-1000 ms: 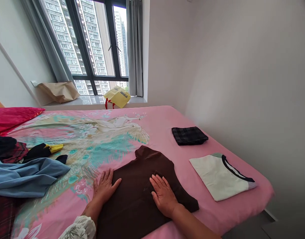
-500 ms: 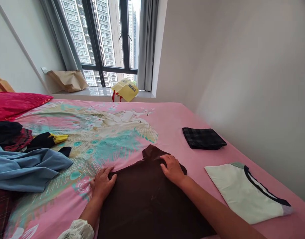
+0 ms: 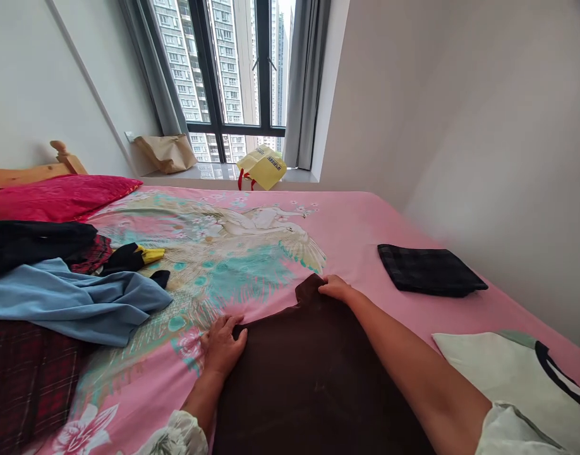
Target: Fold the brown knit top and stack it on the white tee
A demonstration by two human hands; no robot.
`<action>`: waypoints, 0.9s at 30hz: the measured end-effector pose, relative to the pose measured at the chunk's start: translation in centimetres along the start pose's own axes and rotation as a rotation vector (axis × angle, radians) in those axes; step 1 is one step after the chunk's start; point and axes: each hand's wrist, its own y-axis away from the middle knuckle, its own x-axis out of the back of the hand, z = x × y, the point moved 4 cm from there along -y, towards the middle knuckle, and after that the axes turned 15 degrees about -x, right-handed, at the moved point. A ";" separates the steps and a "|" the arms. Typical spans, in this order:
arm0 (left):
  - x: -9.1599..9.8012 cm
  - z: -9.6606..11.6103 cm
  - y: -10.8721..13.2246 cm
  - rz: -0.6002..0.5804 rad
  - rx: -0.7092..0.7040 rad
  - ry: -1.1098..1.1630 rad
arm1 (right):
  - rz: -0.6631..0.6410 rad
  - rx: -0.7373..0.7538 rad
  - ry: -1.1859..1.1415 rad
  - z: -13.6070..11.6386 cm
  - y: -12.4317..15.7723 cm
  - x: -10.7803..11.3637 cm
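A dark brown garment (image 3: 313, 373) lies flat on the pink patterned bed sheet (image 3: 252, 253) in front of me. My left hand (image 3: 222, 344) rests on its left edge, fingers together and curled over the cloth. My right hand (image 3: 336, 289) reaches across to the garment's far top corner, fingers closed on the edge of the fabric.
A folded dark plaid piece (image 3: 429, 270) and a folded white shirt with black trim (image 3: 522, 379) lie at the right. A heap of unfolded clothes, blue (image 3: 76, 303), black and red plaid, is at the left. A red pillow (image 3: 57, 196), window sill bags and the wall border the bed.
My right hand slid from the garment's middle up to its far top corner. My left hand shifted to the left edge. The view moved forward and to the left.
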 end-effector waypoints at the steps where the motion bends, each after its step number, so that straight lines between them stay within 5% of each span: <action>1: 0.3 0.2 -0.2 -0.025 0.015 -0.008 | -0.007 0.019 -0.041 0.0 0.6 0.3; 10: 5.3 2.5 -2.4 -0.258 -0.063 0.032 | -0.038 0.214 -0.308 1.8 9.2 4.6; 16: 9.6 5.6 3.0 -0.250 -0.289 0.041 | 0.003 0.354 -0.367 4.7 17.3 5.6; 22: 8.8 6.9 9.8 -0.276 -0.458 0.007 | 0.212 0.457 -0.097 9.9 23.1 2.5; 27: 7.5 6.5 11.4 -0.290 -0.456 -0.003 | 0.301 0.441 0.168 12.9 24.7 -0.9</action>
